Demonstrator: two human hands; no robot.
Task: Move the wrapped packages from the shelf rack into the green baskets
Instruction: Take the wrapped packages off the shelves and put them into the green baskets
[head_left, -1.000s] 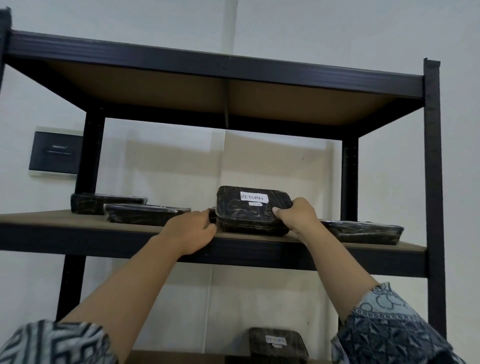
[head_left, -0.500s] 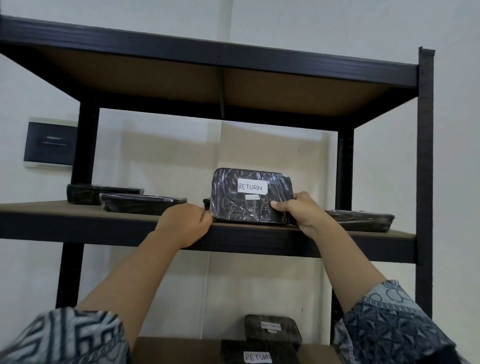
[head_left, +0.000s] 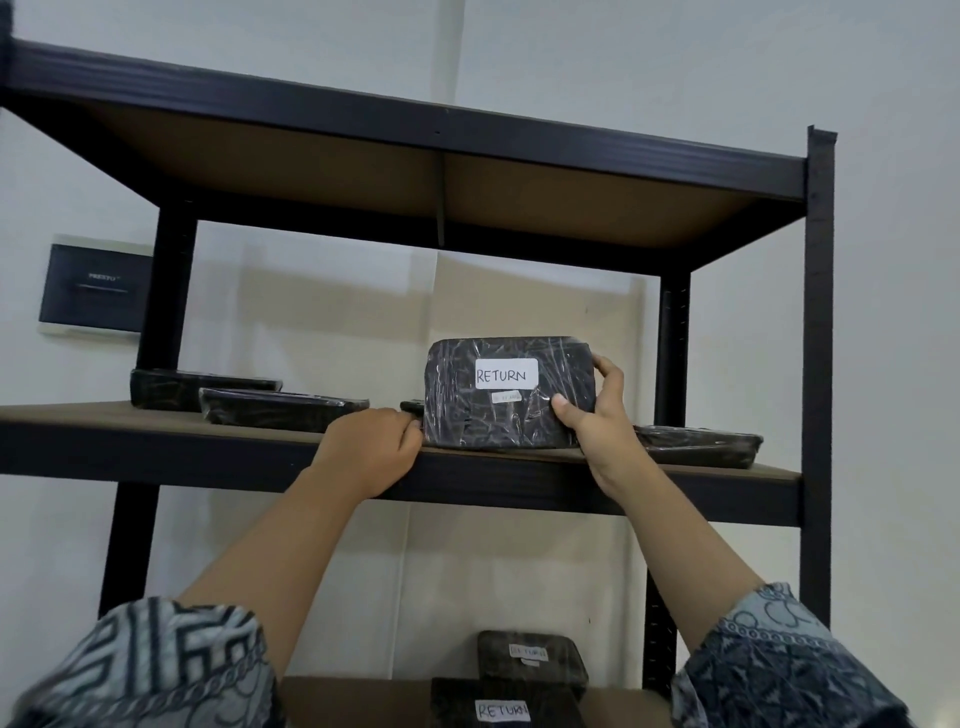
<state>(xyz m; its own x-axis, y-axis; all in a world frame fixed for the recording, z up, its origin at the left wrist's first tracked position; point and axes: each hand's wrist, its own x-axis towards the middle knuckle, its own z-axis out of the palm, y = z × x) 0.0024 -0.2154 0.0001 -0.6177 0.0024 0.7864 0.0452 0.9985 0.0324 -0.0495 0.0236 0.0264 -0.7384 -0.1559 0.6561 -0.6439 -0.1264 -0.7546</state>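
Observation:
A black wrapped package (head_left: 467, 415) with a white RETURN label stands tipped up on its long edge on the middle shelf (head_left: 519, 483) of the black rack. My right hand (head_left: 597, 415) grips its right end, thumb on the front. My left hand (head_left: 371, 449) rests curled over the shelf's front edge, fingertips touching the package's lower left corner. Other wrapped packages lie flat on the same shelf: two at the left (head_left: 280, 408) (head_left: 171, 387) and one at the right (head_left: 701, 444). No green basket is in view.
Two more labelled packages (head_left: 530, 662) (head_left: 498, 706) sit on the lower shelf. The top shelf board (head_left: 441, 171) hangs overhead. Black uprights (head_left: 818, 364) frame the right side. A dark wall panel (head_left: 93, 286) is at the left behind the rack.
The RETURN package went from lying nearly flat to standing upright on its edge, label facing me. My right hand shifted up along its right end. My left hand stayed at the shelf edge.

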